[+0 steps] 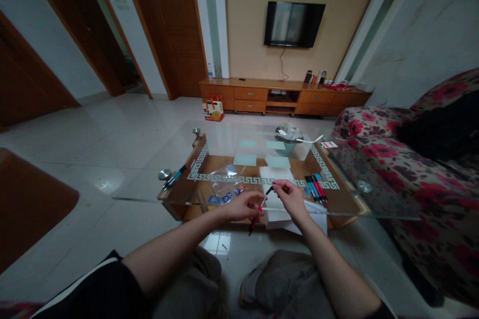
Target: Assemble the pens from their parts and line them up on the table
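A person is sitting at a low glass table in a tiled living room, both bare forearms reaching forward over its near edge. The left hand is curling around the lower part of a red and black pen, fingers closed on its barrel; the pen is slanting from lower left to upper right, just in front of the table's near edge. The right hand is pinching the pen's upper, dark end between thumb and fingertips. Beneath the hands a stack of white paper is lying on the glass. To its right a row of pens, red, blue and black, is lying side by side. To its left a clear plastic bag is resting near some small blue items, and two more pens are lying at the table's left corner. A bowl is standing at the far edge. A floral sofa is running along the right. Against the far wall a wooden cabinet is standing under a wall-mounted television, with a small carton on the floor before it.
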`<state>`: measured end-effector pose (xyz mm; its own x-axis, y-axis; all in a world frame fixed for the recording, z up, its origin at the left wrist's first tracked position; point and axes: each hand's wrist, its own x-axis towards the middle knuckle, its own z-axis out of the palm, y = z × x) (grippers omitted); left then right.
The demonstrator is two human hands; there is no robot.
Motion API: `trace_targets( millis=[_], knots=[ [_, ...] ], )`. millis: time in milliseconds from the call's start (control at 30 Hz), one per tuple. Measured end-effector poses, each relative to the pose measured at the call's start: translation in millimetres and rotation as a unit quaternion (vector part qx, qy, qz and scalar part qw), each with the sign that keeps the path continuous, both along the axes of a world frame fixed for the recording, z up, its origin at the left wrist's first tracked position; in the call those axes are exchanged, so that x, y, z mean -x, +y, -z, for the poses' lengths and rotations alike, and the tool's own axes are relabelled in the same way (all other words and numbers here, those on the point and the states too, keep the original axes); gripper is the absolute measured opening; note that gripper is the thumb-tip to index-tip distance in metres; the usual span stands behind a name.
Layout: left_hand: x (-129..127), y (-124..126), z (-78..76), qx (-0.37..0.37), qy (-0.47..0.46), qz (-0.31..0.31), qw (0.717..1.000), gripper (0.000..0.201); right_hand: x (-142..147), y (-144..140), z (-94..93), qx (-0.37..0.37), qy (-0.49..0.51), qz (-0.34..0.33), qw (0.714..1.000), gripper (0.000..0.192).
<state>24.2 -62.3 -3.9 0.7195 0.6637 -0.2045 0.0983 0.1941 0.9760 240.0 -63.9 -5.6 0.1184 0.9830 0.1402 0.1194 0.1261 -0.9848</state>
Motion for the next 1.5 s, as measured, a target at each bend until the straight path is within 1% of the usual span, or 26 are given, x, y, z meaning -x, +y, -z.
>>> trace_targets(
  millis=[200, 500, 700, 867, 1000, 1200, 1500],
  knots=[
    [-0.3, -0.1, -1.6, 0.007, 0.005, 0.004, 1.000, 0.065, -1.2, 1.1, 1.5, -0.007, -0.010, -0.002, 1.000, 0.039],
    [-1.0, -1.1, -2.8, 0.008, 0.003, -0.004, 1.000, 0.065, -3.5, -0.2, -2.8, -0.016, -0.031, 0.002, 0.999, 0.041],
    [-1.2, 0.0, -1.6, 0.000, 0.002, -0.001, 1.000, 0.066, -4.0, 1.7, 1.8, -0.019, -0.032, -0.007, 0.999, 0.036],
    [-1.7, 0.9, 2.4, -0.004, 0.002, -0.007, 1.000, 0.063, -1.5, -0.5, 1.5, -0.012, -0.030, -0.025, 0.999, 0.036],
    [-2.2, 1.2, 5.2, -0.003, -0.001, -0.012, 1.000, 0.063, 1.2, -3.3, -0.8, 0.004, -0.020, -0.055, 0.998, 0.036],
    [-1.9, 1.7, 6.3, -0.018, -0.006, -0.015, 1.000, 0.056, 3.7, -4.5, 1.4, 0.012, -0.036, -0.090, 0.995, 0.028],
    [-2.9, 2.6, 8.4, -0.010, -0.017, -0.038, 0.999, 0.047, 5.2, -6.9, -2.8, 0.021, -0.044, -0.119, 0.992, 0.026]
  ],
)
